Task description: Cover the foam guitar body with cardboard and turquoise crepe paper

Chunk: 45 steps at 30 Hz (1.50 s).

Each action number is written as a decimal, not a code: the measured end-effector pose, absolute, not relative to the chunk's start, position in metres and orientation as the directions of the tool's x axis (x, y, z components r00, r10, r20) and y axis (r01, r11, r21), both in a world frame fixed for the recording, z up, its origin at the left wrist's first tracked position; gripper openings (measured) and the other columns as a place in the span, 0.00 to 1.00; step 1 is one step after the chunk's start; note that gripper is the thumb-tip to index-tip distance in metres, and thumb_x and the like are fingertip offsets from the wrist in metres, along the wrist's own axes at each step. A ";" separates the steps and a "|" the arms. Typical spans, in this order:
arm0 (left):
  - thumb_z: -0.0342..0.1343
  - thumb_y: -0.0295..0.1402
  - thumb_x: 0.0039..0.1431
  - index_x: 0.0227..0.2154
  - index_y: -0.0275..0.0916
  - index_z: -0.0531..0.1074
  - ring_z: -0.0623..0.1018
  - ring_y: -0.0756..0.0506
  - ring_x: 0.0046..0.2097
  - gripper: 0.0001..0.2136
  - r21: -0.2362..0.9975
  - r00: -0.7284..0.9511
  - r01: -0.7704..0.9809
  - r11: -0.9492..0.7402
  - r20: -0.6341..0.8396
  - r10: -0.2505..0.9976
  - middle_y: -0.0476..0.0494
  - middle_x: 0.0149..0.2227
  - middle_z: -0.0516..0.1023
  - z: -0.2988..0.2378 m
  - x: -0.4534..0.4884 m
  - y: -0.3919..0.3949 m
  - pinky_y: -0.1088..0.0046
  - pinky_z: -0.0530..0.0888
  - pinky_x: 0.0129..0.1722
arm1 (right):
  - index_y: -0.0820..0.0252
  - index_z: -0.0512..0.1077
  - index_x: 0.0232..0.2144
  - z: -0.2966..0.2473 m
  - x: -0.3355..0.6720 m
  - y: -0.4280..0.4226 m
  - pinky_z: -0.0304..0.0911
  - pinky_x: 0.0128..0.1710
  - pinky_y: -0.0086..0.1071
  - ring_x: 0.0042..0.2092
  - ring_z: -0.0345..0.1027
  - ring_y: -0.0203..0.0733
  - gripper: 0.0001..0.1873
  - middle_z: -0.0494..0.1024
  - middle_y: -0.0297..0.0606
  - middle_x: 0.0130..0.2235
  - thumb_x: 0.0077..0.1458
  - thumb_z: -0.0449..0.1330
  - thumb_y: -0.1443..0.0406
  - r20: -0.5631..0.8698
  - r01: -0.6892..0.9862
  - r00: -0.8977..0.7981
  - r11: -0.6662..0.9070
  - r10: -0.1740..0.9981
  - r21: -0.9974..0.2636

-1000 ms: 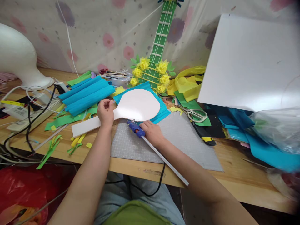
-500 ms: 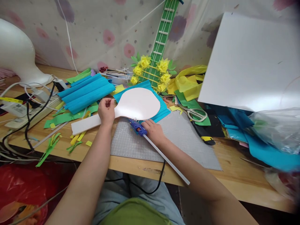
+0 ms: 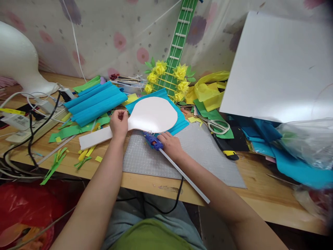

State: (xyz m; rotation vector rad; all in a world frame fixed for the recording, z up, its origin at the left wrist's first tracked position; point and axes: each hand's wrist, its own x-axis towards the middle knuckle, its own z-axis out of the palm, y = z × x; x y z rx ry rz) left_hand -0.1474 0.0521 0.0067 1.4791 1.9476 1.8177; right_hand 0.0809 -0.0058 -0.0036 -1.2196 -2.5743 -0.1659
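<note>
A white guitar-shaped cutout (image 3: 156, 114) lies on blue crepe paper (image 3: 182, 124), its neck pointing left. My left hand (image 3: 119, 124) rests over that neck with the fingers curled together; what they pinch, if anything, is hidden. In my right hand (image 3: 170, 146) is a blue glue gun (image 3: 153, 140), its nozzle close to the cutout's lower edge. The fingers are closed at its side and partly hidden. A long white glue stick (image 3: 184, 176) sticks out of the back of the gun. Beneath lies a grey cutting mat (image 3: 148, 163).
Behind stands a green paper guitar (image 3: 170, 73) with yellow flowers. Scissors (image 3: 218, 127) and a yellow-black cutter (image 3: 229, 152) lie to the right, below a large white board (image 3: 275, 69). At left are folded blue paper (image 3: 96, 102), green scraps, and a power strip (image 3: 36, 130) with cables.
The view has shifted very slightly. Both hands, the glue gun and the cutout keep nearly the same places.
</note>
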 end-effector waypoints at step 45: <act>0.53 0.33 0.53 0.28 0.39 0.68 0.72 0.49 0.32 0.04 0.784 -0.520 0.598 -0.164 0.536 0.665 0.46 0.30 0.74 0.007 -0.145 0.052 0.72 0.68 0.35 | 0.60 0.68 0.35 0.004 0.096 -0.012 0.51 0.31 0.31 0.39 0.60 0.43 0.10 0.72 0.41 0.34 0.60 0.49 0.62 0.281 0.755 -0.631 0.655 0.723 0.009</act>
